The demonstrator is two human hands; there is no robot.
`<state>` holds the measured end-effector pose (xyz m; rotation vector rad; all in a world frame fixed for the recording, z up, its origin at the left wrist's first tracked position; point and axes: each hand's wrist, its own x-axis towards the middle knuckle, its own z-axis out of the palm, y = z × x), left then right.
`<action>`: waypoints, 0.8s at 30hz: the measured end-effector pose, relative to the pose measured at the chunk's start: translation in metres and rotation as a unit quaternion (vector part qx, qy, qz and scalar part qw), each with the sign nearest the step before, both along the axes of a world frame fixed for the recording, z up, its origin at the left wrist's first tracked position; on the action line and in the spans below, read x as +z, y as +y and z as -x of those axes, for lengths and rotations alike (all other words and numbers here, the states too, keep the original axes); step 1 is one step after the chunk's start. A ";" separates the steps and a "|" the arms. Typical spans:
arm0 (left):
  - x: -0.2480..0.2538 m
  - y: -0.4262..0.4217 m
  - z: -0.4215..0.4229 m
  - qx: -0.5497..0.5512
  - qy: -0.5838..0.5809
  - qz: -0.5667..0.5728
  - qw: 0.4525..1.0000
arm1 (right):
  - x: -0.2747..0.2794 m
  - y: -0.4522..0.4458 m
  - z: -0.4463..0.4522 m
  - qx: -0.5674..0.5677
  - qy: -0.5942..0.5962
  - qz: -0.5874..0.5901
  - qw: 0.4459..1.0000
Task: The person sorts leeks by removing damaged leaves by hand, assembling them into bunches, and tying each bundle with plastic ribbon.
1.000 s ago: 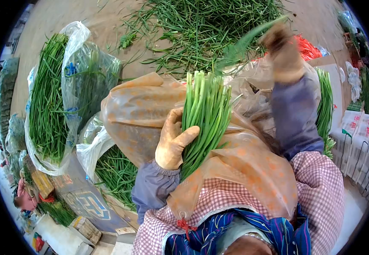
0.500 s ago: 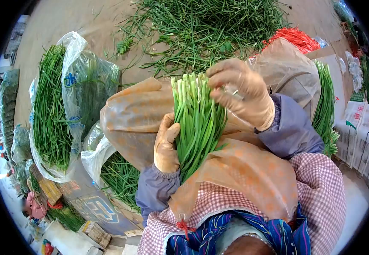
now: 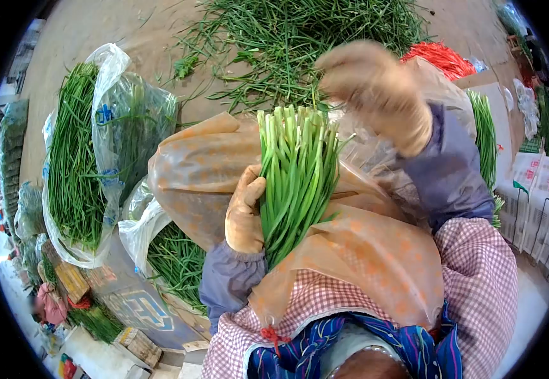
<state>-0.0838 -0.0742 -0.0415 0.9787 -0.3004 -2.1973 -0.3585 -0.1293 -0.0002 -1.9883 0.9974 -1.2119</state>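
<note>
The right hand [image 3: 375, 95] had swung clear of the green bunch [image 3: 296, 186] (blur hid whether its fingers stood apart or together), so the bunch was over the apron [image 3: 375, 256] with only the left hand [image 3: 244, 211] clamping fingers around it

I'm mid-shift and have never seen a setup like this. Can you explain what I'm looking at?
There's no machine here: these are a person's gloved hands, seen by one camera worn on the head, looking forward and down. The left hand grips a bunch of green stalks, pale ends away from the body, above an apron. The right hand is raised beyond the bunch, too blurred to tell whether it holds anything. Ahead, a loose pile of greens lies on the floor. More stalks fill a plastic bag at left.
</note>
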 end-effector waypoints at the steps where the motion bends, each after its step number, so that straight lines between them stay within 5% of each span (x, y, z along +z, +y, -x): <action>1: 0.000 -0.001 0.002 -0.005 0.007 -0.004 1.000 | 0.002 0.007 -0.016 0.036 0.118 0.102 0.987; 2: 0.000 -0.002 0.005 -0.004 0.009 -0.009 1.000 | 0.005 0.011 -0.033 0.071 0.236 0.202 0.948; 4: 0.004 -0.002 0.008 0.005 0.010 -0.020 1.000 | -0.015 0.025 -0.052 0.090 0.290 0.236 0.923; 8: 0.000 -0.002 0.002 -0.002 0.008 -0.029 1.000 | -0.018 0.016 -0.041 0.086 0.236 0.191 0.949; 11: 0.003 -0.002 0.004 0.007 -0.003 -0.031 1.000 | -0.018 -0.002 -0.006 -0.049 0.171 0.195 0.965; 13: 0.001 -0.001 0.004 0.016 0.005 -0.038 0.999 | -0.035 -0.023 0.018 -0.251 0.019 0.150 0.956; 14: 0.001 -0.001 0.003 0.020 0.009 -0.038 0.999 | -0.029 -0.033 0.043 -0.327 -0.135 -0.002 0.935; 16: 0.002 0.000 0.003 0.030 0.017 -0.038 0.999 | -0.030 -0.054 0.111 -0.472 -0.087 -0.167 0.861; 17: 0.001 0.001 0.002 0.029 0.013 -0.032 0.999 | -0.035 -0.062 0.091 -0.514 -0.143 0.045 0.845; 19: -0.006 0.000 0.002 0.029 0.008 -0.019 0.999 | -0.028 -0.045 0.058 -0.429 -0.105 0.150 0.885; 21: 0.000 -0.002 0.006 0.024 0.002 -0.018 1.000 | -0.016 0.007 0.021 -0.227 0.032 0.042 0.972; 24: 0.000 -0.002 0.009 0.009 0.003 -0.004 1.000 | -0.004 0.021 -0.030 -0.080 0.278 0.157 0.944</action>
